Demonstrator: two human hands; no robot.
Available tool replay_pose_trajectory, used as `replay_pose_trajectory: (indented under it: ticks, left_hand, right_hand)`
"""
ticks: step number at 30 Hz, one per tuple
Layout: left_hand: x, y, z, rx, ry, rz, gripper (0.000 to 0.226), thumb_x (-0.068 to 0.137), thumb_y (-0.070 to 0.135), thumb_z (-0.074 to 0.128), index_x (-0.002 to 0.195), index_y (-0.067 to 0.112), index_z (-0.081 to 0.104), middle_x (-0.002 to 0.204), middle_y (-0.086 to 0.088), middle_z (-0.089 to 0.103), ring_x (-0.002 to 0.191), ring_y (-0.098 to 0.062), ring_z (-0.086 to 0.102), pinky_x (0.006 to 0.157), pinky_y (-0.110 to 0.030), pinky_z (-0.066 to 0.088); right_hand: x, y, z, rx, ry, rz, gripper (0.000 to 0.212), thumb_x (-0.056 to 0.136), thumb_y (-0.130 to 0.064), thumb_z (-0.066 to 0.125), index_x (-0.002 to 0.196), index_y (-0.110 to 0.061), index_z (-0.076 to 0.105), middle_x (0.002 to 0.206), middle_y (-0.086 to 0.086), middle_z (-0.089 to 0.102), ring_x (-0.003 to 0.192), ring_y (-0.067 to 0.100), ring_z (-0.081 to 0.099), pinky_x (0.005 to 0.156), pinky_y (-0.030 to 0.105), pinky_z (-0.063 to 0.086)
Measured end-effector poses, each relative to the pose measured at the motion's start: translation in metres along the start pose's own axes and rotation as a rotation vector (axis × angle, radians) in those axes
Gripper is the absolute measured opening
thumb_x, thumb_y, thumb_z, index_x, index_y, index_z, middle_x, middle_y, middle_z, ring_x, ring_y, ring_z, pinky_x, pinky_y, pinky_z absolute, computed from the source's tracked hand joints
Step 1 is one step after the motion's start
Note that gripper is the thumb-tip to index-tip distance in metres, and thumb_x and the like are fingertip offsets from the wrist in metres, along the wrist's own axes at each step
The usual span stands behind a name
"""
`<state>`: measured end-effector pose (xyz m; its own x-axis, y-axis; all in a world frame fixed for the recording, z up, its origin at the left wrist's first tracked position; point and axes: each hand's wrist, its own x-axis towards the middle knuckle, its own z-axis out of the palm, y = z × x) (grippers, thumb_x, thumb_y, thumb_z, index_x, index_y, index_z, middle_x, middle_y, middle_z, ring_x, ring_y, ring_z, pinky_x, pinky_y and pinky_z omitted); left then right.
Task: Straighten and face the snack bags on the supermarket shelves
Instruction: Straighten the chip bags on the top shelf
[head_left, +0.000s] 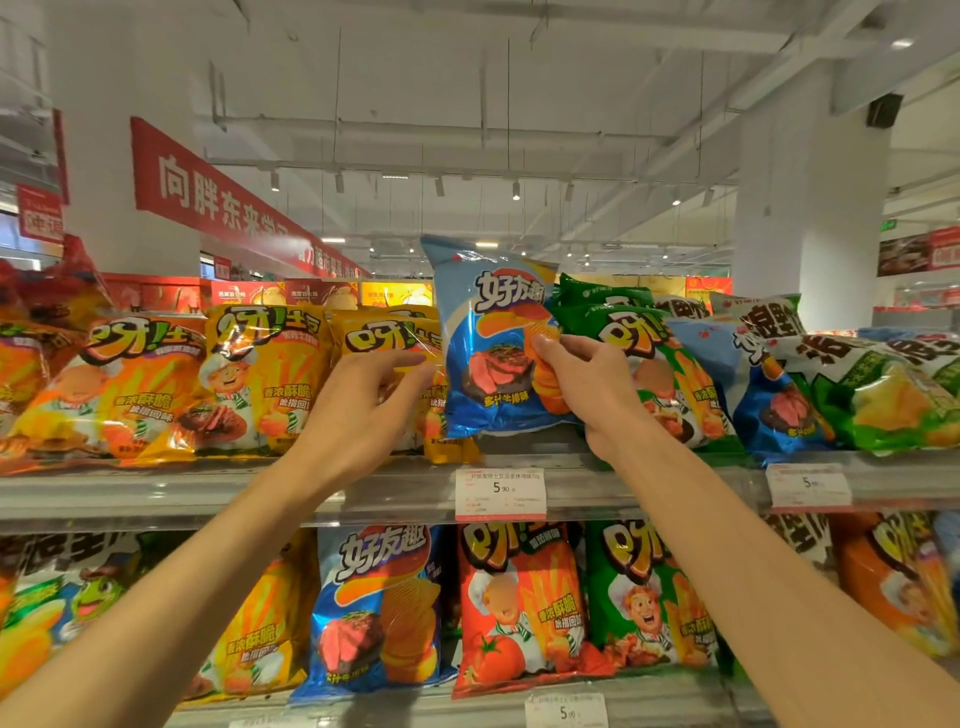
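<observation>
Centre of frame, top shelf (597, 470): blue snack bag (493, 353) stands upright btwn yellow bags (384, 338) and green bags (639, 343). Right hand (587, 379) pinches its right edge — thumb in front, fingers behind. Left hand (363, 400) at its left edge, fingers loosely spread — grip unclear.

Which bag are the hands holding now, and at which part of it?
The right hand pinches the blue chip bag at its right edge. The left hand touches its left edge, in front of a yellow bag.

Blue bag (493, 353) wedged between yellow bag (384, 338) and green bag (639, 353).
</observation>
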<state>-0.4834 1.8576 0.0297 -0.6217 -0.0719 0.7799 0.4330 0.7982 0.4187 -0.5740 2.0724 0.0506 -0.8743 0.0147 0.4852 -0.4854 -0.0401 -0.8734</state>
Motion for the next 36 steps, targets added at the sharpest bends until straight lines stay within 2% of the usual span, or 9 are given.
replay_pose_trajectory:
  ticks: [2,5,9,12,15,21,25,28,36]
  left_hand:
    - [-0.002,0.012,0.003,-0.046,0.011,-0.018,0.049,0.101,0.054,0.048,0.136,0.024,0.064,0.124,0.010,0.067,0.090,0.004,0.066,0.067,-0.009,0.047]
    - [-0.007,0.025,0.008,-0.154,-0.004,-0.080,0.057,0.096,0.063,0.048,0.140,0.028,0.057,0.126,0.016,0.062,0.101,0.003,0.058,0.077,-0.013,0.043]
    - [-0.015,0.033,0.012,-0.358,-0.039,-0.159,0.077,0.077,0.076,0.055,0.142,0.036,0.049,0.130,0.015,0.059,0.107,-0.002,0.062,0.086,-0.032,0.057]
    - [-0.022,0.037,0.020,-0.459,-0.052,-0.162,0.072,0.075,0.067,0.064,0.138,0.035,0.047,0.115,0.024,0.059,0.102,0.007,0.062,0.071,-0.015,0.052]
    - [-0.029,0.039,0.029,-0.495,-0.010,-0.133,0.045,0.085,0.050,0.070,0.124,0.040,0.050,0.104,0.030,0.056,0.085,0.023,0.059,0.060,-0.005,0.049]
    - [-0.046,0.045,0.051,-0.634,-0.028,-0.143,0.043,0.080,0.049,0.073,0.120,0.043,0.059,0.115,0.019,0.068,0.102,0.004,0.067,0.080,-0.022,0.055]
    - [-0.055,0.062,0.069,-0.654,-0.079,-0.158,0.041,0.080,0.051,0.072,0.119,0.044,0.061,0.115,0.019,0.071,0.107,0.000,0.067,0.088,-0.029,0.054]
    - [-0.059,0.085,0.092,-0.654,-0.113,-0.167,0.035,0.081,0.050,0.071,0.115,0.046,0.062,0.114,0.023,0.071,0.107,-0.001,0.067,0.090,-0.031,0.054]
    - [-0.068,0.176,0.185,-0.687,-0.121,-0.173,0.043,0.077,0.048,0.071,0.118,0.038,0.064,0.114,0.016,0.073,0.104,-0.003,0.069,0.089,-0.031,0.054]
  right_hand:
    - [-0.007,-0.001,0.001,0.020,-0.022,-0.006,0.045,0.096,-0.033,0.068,0.134,-0.011,0.061,0.108,0.002,0.072,0.080,0.006,0.065,0.056,0.014,0.048]
    - [-0.020,-0.002,-0.001,0.020,-0.048,-0.042,0.045,0.093,-0.035,0.071,0.131,-0.013,0.064,0.107,-0.001,0.075,0.084,0.007,0.071,0.063,0.016,0.052]
    - [-0.035,-0.001,-0.010,0.008,-0.046,-0.073,0.059,0.083,-0.048,0.078,0.131,-0.017,0.065,0.116,0.000,0.074,0.099,0.011,0.072,0.080,0.026,0.060]
    - [-0.052,-0.003,-0.020,-0.036,-0.083,-0.082,0.066,0.079,-0.055,0.077,0.134,-0.021,0.064,0.120,-0.005,0.073,0.106,0.009,0.071,0.094,0.034,0.059]
    - [-0.067,-0.002,-0.036,-0.053,-0.121,-0.087,0.048,0.087,-0.047,0.073,0.128,-0.025,0.065,0.112,-0.009,0.075,0.100,0.003,0.072,0.092,0.027,0.058]
    - [-0.085,0.010,-0.076,-0.051,-0.173,-0.045,0.021,0.092,-0.041,0.067,0.111,-0.034,0.061,0.103,-0.017,0.070,0.084,-0.015,0.067,0.070,0.004,0.051]
    - [-0.095,0.016,-0.101,0.019,-0.242,0.030,0.054,0.083,-0.055,0.069,0.127,-0.025,0.063,0.121,-0.005,0.073,0.116,0.011,0.067,0.110,0.040,0.047]
    - [-0.098,0.021,-0.131,0.097,-0.243,0.071,0.072,0.074,-0.064,0.076,0.133,-0.025,0.061,0.127,-0.003,0.071,0.122,0.018,0.065,0.113,0.047,0.043]
    - [-0.082,0.028,-0.261,0.077,-0.202,0.056,0.082,0.070,-0.059,0.084,0.136,-0.016,0.057,0.116,0.001,0.075,0.111,0.023,0.070,0.108,0.053,0.048]
